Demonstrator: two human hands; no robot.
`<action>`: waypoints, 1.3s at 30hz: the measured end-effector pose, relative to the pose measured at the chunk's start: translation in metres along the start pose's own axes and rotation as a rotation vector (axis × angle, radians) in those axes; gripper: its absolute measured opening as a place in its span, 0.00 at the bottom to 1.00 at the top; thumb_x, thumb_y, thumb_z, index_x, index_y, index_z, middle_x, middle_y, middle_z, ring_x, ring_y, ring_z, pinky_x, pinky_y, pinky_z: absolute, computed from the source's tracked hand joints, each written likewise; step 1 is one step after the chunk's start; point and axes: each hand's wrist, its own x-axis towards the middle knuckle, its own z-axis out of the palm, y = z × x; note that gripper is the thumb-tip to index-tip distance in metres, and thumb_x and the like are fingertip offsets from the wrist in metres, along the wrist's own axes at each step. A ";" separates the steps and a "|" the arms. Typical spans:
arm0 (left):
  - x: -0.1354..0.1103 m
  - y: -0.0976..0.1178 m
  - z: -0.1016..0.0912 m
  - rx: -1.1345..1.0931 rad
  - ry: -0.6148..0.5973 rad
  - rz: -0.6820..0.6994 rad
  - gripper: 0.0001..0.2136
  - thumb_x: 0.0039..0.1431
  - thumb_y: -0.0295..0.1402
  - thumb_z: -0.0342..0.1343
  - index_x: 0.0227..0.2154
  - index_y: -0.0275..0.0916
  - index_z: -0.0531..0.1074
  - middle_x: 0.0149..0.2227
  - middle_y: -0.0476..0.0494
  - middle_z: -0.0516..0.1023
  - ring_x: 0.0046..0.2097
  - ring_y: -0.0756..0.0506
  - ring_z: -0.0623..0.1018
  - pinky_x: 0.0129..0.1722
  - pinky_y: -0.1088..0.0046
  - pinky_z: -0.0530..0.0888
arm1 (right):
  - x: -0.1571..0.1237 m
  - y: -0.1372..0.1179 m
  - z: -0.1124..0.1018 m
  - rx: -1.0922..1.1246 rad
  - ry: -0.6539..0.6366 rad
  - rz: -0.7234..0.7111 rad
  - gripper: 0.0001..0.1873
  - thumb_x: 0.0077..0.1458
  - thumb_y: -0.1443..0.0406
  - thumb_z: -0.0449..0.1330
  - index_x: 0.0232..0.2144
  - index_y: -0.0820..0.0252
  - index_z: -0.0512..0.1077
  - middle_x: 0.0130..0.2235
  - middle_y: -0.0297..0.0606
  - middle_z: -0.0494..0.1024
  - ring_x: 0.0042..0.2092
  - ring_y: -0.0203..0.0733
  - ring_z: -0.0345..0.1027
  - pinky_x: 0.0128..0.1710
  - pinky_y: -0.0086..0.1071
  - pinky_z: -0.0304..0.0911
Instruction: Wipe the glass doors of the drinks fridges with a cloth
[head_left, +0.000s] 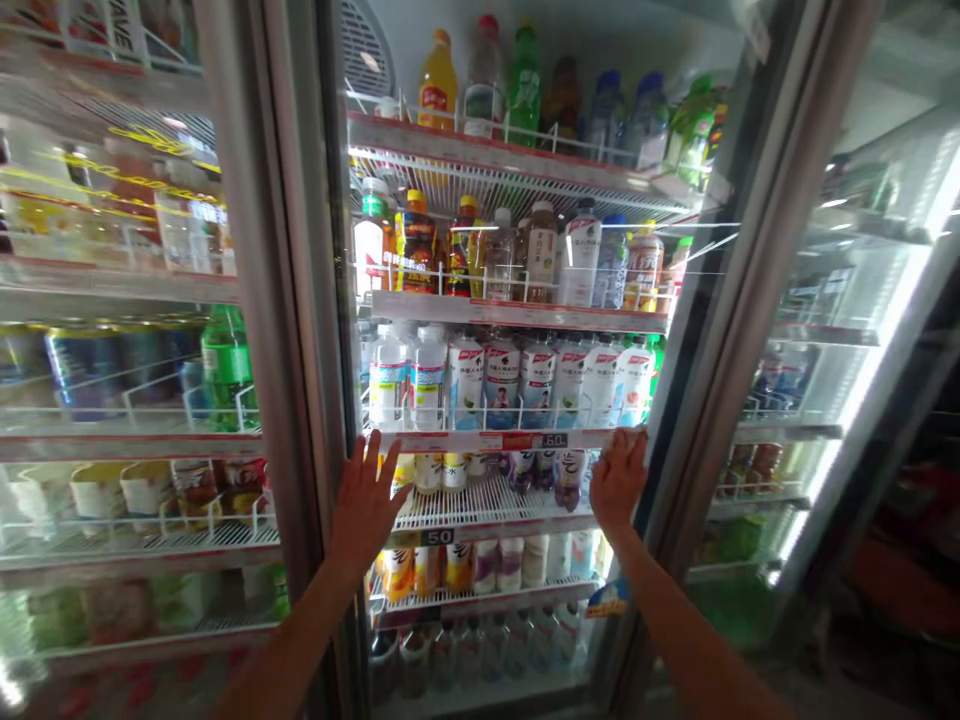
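On the top shelf [525, 158] stand an orange juice bottle [437, 80] and a green soda bottle [524, 85]. Behind the left door [240, 200], blue cans [75, 370] adjoin a large green bottle [225, 365].

The left hand [365, 505] and right hand [616, 478] are bare, as are both forearms [311, 625] behind them

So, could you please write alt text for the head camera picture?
The left hand and right hand, both open, reach the two ends of a shelf edge inside an open drinks fridge. A row of white bottles stands above it.
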 end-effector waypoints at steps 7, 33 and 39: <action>0.001 0.002 -0.003 -0.025 -0.029 -0.013 0.30 0.62 0.44 0.43 0.64 0.44 0.40 0.67 0.41 0.38 0.66 0.37 0.43 0.62 0.50 0.54 | -0.058 -0.113 0.008 0.104 -0.195 -0.313 0.25 0.56 0.69 0.48 0.55 0.53 0.63 0.62 0.41 0.58 0.65 0.51 0.42 0.58 0.51 0.49; -0.037 -0.001 -0.006 0.054 -0.164 -0.023 0.29 0.57 0.34 0.50 0.61 0.33 0.52 0.65 0.33 0.48 0.66 0.38 0.41 0.60 0.56 0.60 | -0.026 -0.039 -0.004 0.125 -0.076 -0.274 0.35 0.56 0.70 0.48 0.64 0.54 0.45 0.66 0.51 0.42 0.64 0.62 0.43 0.53 0.64 0.48; -0.038 0.009 -0.006 0.041 -0.185 -0.103 0.31 0.56 0.32 0.52 0.62 0.33 0.50 0.65 0.33 0.47 0.66 0.38 0.40 0.59 0.57 0.62 | -0.041 -0.065 0.000 0.121 -0.063 -0.230 0.37 0.56 0.69 0.48 0.65 0.51 0.40 0.66 0.49 0.40 0.63 0.62 0.46 0.50 0.59 0.56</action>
